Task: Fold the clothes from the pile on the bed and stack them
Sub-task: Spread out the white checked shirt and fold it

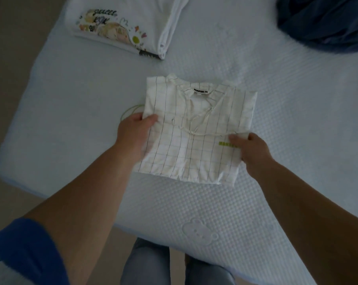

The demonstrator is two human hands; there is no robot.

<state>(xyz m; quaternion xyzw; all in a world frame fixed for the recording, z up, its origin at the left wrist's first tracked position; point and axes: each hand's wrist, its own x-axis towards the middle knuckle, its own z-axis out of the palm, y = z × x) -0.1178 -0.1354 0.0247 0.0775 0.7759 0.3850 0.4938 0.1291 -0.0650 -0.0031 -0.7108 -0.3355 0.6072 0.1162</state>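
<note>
A: Where's the checked shirt (196, 128) right now?

B: In the middle of the bed (276, 99), folded to a compact rectangle, collar end far, hem end near. Its near edge looks lifted slightly off the mattress; the far part seems to rest on it.

A: And the hands?

B: The left hand (136, 134) grips the left edge, thumb on top and fingers tucked under the cloth. The right hand (251, 150) pinches the right edge near the green tag, thumb over, fingers beneath. Both are closed on the fabric, one on each side.

A: So where does it go?

B: I'd judge onto the folded white printed top (120, 27), which lies far and to the left, well apart from the shirt. The left hand is the nearer one to it, so the carry would swing far-left, keeping the shirt's long axis running near to far.

A: Anything left to fold?

B: A dark blue heap (326, 23) sits far right, likely the remaining pile.
</note>
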